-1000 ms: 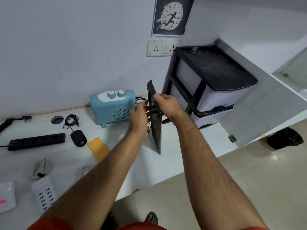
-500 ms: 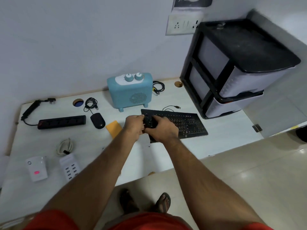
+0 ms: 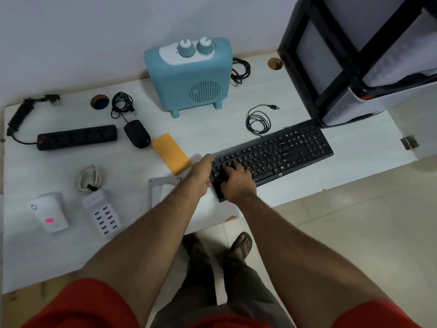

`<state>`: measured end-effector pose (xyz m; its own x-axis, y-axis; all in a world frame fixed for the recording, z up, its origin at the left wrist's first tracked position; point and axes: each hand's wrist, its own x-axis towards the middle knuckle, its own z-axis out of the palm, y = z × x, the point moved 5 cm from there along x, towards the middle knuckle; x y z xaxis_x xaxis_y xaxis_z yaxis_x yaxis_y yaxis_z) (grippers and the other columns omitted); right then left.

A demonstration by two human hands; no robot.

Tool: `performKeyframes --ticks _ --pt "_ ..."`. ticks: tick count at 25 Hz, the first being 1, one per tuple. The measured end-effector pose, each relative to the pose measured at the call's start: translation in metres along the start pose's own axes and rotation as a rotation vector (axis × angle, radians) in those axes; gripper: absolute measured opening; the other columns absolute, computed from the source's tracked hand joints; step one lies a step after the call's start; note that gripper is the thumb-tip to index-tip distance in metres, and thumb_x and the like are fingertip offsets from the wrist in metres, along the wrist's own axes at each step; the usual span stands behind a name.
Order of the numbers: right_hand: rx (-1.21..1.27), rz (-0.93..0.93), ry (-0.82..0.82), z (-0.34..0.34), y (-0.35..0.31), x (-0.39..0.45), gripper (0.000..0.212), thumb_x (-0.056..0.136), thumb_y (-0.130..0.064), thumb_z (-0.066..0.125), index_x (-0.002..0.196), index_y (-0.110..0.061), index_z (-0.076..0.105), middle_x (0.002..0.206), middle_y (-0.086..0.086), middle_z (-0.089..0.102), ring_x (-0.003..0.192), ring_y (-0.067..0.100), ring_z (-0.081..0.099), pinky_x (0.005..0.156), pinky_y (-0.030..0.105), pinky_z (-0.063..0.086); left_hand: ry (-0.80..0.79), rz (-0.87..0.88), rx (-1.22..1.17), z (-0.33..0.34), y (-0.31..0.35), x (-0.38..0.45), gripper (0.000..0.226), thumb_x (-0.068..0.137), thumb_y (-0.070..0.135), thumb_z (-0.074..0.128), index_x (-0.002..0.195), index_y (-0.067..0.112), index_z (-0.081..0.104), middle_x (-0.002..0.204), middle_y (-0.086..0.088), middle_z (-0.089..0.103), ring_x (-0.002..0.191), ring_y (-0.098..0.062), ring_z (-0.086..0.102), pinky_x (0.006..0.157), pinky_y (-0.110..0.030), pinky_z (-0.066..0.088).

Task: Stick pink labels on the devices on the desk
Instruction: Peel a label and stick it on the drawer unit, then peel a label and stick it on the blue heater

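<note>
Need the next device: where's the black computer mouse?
Head view, left half of the desk: black computer mouse lies between the black power strip and the orange pad.

Both bare forearms are reaching forward, converging; left hand (image 3: 200, 174) is curling knuckles-up, right hand (image 3: 236, 183) is lying palm-down, fingers (image 3: 233, 167) spread.
</note>
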<state>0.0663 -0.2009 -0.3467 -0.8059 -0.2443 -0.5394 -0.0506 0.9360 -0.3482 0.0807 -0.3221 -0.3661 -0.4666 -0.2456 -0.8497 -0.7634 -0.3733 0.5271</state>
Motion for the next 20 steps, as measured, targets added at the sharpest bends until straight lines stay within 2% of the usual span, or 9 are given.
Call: performKeyframes --ticks 3,6,8,10,11,14,16,18,20 --pt "0.046 0.007 -0.035 0.008 0.000 0.006 0.056 0.093 -0.014 0.047 0.149 -0.022 0.043 0.159 0.013 0.030 0.137 0.043 0.033 0.106 0.050 0.040 0.003 -0.009 -0.009 -0.002 -0.006 0.011 0.021 0.085 0.030 0.049 0.091 0.015 0.063 0.084 -0.007 0.062 0.079 -0.022 0.059 0.072 -0.032 0.048" --pt "0.149 0.040 -0.046 0.008 -0.001 0.007 0.061 0.091 -0.016 0.048 0.151 -0.020 0.040 0.156 0.015 0.035 0.136 0.044 0.036 0.111 0.049 0.037 0.036 0.011 0.017 -0.011 -0.009 0.010 0.018 0.088 0.028 0.050 0.092 0.015 0.062 0.079 -0.003 0.059 0.073 -0.019 0.055 0.068 -0.031 0.049" --pt "0.263 0.062 -0.013 0.002 -0.004 0.003 0.060 0.090 -0.018 0.051 0.150 -0.019 0.042 0.150 0.015 0.044 0.134 0.040 0.043 0.110 0.045 0.040 0.076 0.060 0.049 -0.019 -0.007 0.002 0.011 0.086 0.023 0.052 0.077 0.017 0.053 0.067 0.001 0.048 0.063 -0.017 0.042 0.060 -0.030 0.039" --pt "0.460 0.078 -0.021 0.000 -0.013 -0.010 0.055 0.091 -0.018 0.052 0.146 -0.018 0.048 0.139 0.010 0.057 0.125 0.032 0.054 0.103 0.040 0.046 0.096 0.141 0.083 -0.033 -0.005 -0.009 0.022 0.082 0.011 0.053 0.063 0.018 0.042 0.057 0.003 0.038 0.057 -0.016 0.032 0.053 -0.027 0.028" --pt "0.558 0.077 -0.060 0.003 -0.018 -0.017 0.053 0.091 -0.017 0.052 0.144 -0.018 0.052 0.133 0.008 0.062 0.118 0.029 0.060 0.099 0.038 0.050 0.104 0.188 0.097 -0.040 -0.005 -0.016 0.021 0.081 0.007 0.052 0.063 0.015 0.043 0.057 0.001 0.039 0.057 -0.017 0.032 0.053 -0.026 0.027" --pt "0.728 0.071 -0.183 0.017 -0.035 -0.032 0.043 0.088 -0.019 0.053 0.130 -0.017 0.063 0.112 0.007 0.071 0.088 0.022 0.067 0.077 0.038 0.056 0.208 0.303 0.182 -0.069 -0.005 -0.041 0.008 0.080 0.005 0.056 0.075 0.009 0.060 0.068 -0.008 0.050 0.062 -0.020 0.045 0.056 -0.029 0.040" --pt "0.753 0.078 -0.231 0.026 -0.048 -0.040 0.030 0.089 -0.019 0.053 0.117 -0.016 0.066 0.102 0.010 0.073 0.078 0.022 0.065 0.066 0.034 0.054 0.338 0.348 0.287 -0.095 -0.009 -0.054 0.008 0.074 0.012 0.058 0.070 0.008 0.064 0.068 -0.012 0.056 0.064 -0.021 0.051 0.057 -0.036 0.048" --pt "0.722 0.097 -0.248 0.037 -0.057 -0.041 0.021 0.090 -0.019 0.057 0.107 -0.015 0.068 0.099 0.013 0.074 0.077 0.024 0.066 0.064 0.034 0.055 0.431 0.344 0.414 -0.116 -0.017 -0.058 0.014 0.077 0.012 0.060 0.074 0.003 0.070 0.077 -0.016 0.068 0.071 -0.028 0.062 0.067 -0.043 0.056" --pt "0.664 0.116 -0.255 0.049 -0.063 -0.039 0.023 0.087 -0.023 0.064 0.108 -0.015 0.069 0.103 0.015 0.073 0.084 0.028 0.069 0.069 0.040 0.061 0.494 0.325 0.529 -0.134 -0.028 -0.057 0.014 0.083 0.010 0.063 0.090 0.006 0.075 0.101 -0.013 0.072 0.094 -0.032 0.066 0.081 -0.037 0.053"
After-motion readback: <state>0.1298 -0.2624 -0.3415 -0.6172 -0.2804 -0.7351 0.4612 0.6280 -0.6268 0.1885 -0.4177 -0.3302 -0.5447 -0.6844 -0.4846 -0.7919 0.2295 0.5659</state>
